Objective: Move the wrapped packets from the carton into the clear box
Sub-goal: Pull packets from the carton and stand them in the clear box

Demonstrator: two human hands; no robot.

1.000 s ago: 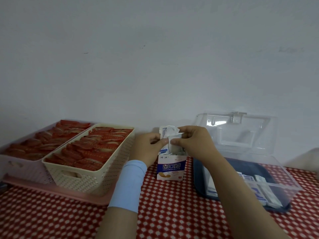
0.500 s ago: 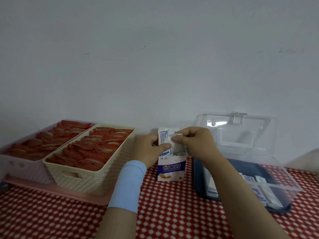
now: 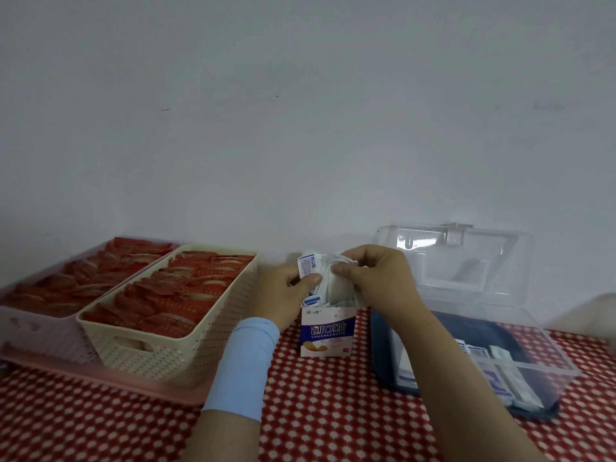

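Seen from the head camera, a small white and blue carton (image 3: 327, 335) stands upright on the tabletop (image 3: 66, 428), which is covered by a red and white patterned cloth (image 3: 316, 421). A bunch of wrapped packets (image 3: 308, 266) sticks up out of its open top. The left hand (image 3: 283, 295), with a light blue sleeve (image 3: 243, 358) on the wrist, grips the bunch from the left, thumb pressed on the front packet. The right hand (image 3: 376, 281) pinches the same bunch from the right between thumb and curled fingers. Just right of the carton sits the clear box (image 3: 546, 370), its lid (image 3: 466, 258) standing open against the wall (image 3: 300, 128). A few more packets (image 3: 500, 371) lie flat on its dark floor, partly behind the right forearm. To the left, a cream basket (image 3: 173, 355) and a pink basket (image 3: 40, 331), both full of red sachets (image 3: 173, 295), share a pink tray (image 3: 100, 381).
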